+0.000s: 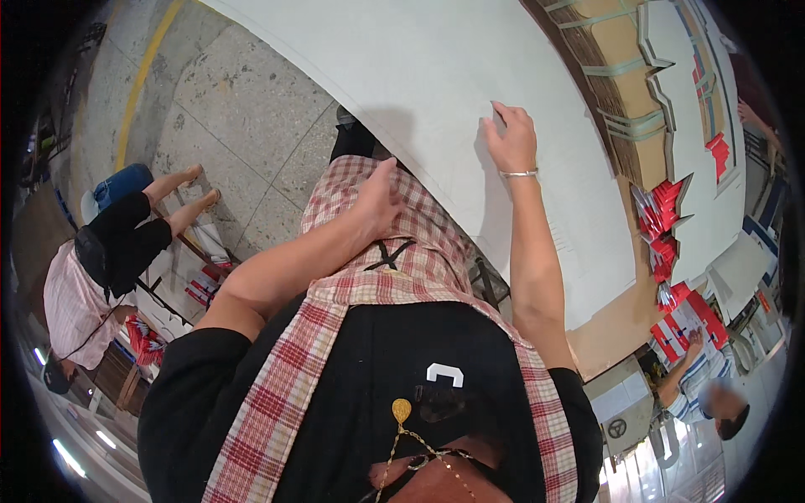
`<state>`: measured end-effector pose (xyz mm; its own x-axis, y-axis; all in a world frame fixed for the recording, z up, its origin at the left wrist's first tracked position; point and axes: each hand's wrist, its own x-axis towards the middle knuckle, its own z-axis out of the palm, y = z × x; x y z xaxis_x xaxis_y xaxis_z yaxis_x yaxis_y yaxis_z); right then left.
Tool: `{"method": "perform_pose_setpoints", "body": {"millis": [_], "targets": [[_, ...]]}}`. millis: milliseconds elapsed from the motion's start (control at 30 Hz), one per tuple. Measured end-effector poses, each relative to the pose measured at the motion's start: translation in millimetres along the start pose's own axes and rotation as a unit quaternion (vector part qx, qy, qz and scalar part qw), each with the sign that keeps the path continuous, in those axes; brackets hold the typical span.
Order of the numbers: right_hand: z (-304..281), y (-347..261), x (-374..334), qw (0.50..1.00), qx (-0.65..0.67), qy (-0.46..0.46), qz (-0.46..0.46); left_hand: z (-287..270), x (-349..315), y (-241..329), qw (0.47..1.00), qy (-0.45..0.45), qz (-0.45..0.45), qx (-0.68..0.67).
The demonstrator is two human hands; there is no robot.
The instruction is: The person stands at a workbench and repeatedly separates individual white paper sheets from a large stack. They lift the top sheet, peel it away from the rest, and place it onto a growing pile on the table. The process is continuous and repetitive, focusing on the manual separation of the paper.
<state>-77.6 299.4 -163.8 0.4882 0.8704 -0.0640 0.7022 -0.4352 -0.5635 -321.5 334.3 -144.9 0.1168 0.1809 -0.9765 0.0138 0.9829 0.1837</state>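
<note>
1. Just the one view here: left lens of a fisheye pair on the person's head, pointed pretty much down.
2. It's super close to the wearer, so the checked apron (394,289) and chest eat up the bottom middle.
3. Left hand (380,201) and right hand (511,144) land farther out, above picture center.
4. Up top you get white table (470,67) center to right, floor (235,126) on the left.
5. Crazy wide, so one person (84,272) far left and another person (696,398) lower right show up tipped sideways, farther off.
</note>
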Motion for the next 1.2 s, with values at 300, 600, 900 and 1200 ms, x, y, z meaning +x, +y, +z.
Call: {"method": "perform_pose_setpoints", "body": {"millis": [300, 600, 900, 1200], "targets": [[-23, 21, 2, 0.977, 0.055, -0.084, 0.188, 27, 41, 22, 0.992, -0.003, 0.121, -0.026], [-16, 46, 5, 0.932, 0.216, -0.109, 0.271, 33, 54, 24, 0.983, -0.067, 0.171, -0.030], [-11, 43, 8, 0.932, 0.215, -0.088, 0.279, 29, 69, 17, 0.979, -0.048, 0.194, -0.049], [-21, 16, 13, 0.965, 0.107, -0.074, 0.227, 28, 49, 20, 0.975, -0.026, 0.216, -0.034]]}}
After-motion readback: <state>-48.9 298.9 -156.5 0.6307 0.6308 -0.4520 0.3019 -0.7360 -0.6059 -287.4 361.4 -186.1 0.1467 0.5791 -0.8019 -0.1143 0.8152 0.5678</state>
